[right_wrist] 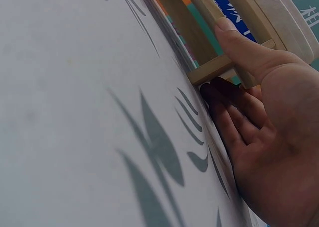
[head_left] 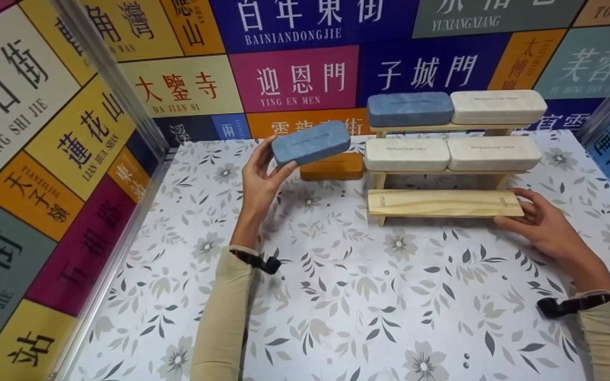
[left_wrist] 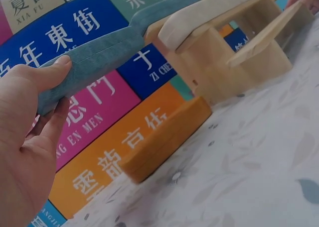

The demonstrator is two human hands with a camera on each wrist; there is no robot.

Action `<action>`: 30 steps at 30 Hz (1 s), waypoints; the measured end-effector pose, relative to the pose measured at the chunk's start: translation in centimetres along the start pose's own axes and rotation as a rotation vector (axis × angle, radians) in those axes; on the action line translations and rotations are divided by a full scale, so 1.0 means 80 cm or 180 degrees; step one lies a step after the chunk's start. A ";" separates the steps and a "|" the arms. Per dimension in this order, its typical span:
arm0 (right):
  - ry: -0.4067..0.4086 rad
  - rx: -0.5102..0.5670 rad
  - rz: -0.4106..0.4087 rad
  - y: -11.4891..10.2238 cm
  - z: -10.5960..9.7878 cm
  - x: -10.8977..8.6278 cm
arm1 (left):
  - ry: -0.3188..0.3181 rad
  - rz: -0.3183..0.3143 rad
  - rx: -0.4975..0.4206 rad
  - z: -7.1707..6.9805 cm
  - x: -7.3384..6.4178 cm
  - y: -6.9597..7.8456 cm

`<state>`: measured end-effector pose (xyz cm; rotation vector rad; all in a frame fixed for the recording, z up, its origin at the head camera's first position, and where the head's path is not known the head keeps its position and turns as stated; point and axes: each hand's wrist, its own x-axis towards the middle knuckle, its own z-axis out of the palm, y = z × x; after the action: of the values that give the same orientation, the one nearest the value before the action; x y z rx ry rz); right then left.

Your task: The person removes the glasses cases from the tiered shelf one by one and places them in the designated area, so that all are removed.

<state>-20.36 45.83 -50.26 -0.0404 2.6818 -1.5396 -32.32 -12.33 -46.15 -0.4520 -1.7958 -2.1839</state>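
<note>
My left hand [head_left: 262, 174] holds a blue glasses case [head_left: 311, 143] by its left end, thumb on the near side, raised in the air and tilted up to the right. Behind and below it, an orange glasses case [head_left: 331, 167] lies on the table. My right hand [head_left: 546, 225] grips the right end of the lowest step of a tiered wooden display stand [head_left: 442, 203]; in the right wrist view the thumb [right_wrist: 249, 50] lies over the board. That step bears nothing. The middle step carries two cream cases [head_left: 407, 154]. On top sit another blue case [head_left: 410, 109] and a cream case [head_left: 499, 107].
A white tablecloth [head_left: 337, 296] with grey flowers and leaves covers the table. Behind stands a wall of coloured panels [head_left: 294, 79] with Chinese lettering. More panels [head_left: 35, 227] close off the left side, with a metal post [head_left: 119, 69] in the corner.
</note>
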 end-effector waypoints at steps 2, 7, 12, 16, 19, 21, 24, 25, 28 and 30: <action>0.0008 -0.0020 -0.0004 0.000 0.000 0.000 | -0.0009 -0.0004 0.0016 -0.008 -0.001 -0.002; 0.0015 0.0020 -0.0119 -0.001 0.001 0.000 | 0.0003 -0.0009 0.0055 -0.027 -0.003 -0.007; 0.0012 0.0038 -0.0139 -0.003 0.001 -0.001 | 0.0078 -0.0058 -0.0026 -0.043 -0.001 -0.011; 0.0014 0.0062 -0.0077 -0.004 0.002 -0.002 | 0.0096 -0.0104 -0.0005 -0.054 0.001 -0.014; 0.0012 0.0067 -0.0044 -0.004 0.002 -0.002 | 0.0101 -0.0162 0.0028 -0.061 0.002 -0.017; 0.0017 0.0054 -0.0041 -0.005 0.002 -0.003 | 0.0109 -0.0200 0.0039 -0.065 0.001 -0.018; 0.0017 0.0046 -0.0043 -0.005 0.003 -0.003 | 0.0145 -0.0269 0.0061 -0.071 -0.001 -0.021; 0.0015 0.0037 -0.0044 -0.005 0.003 -0.003 | 0.0162 -0.0292 0.0072 -0.073 -0.001 -0.022; 0.0006 0.0014 -0.0045 -0.005 0.002 -0.003 | 0.0206 -0.0344 0.0096 -0.080 -0.002 -0.025; 0.0006 0.0000 -0.0041 -0.005 0.001 -0.003 | 0.0229 -0.0359 0.0078 -0.084 -0.001 -0.028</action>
<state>-20.15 45.55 -49.97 -0.0564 2.6885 -1.5439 -33.57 -18.48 -49.40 -0.2691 -1.8490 -2.2192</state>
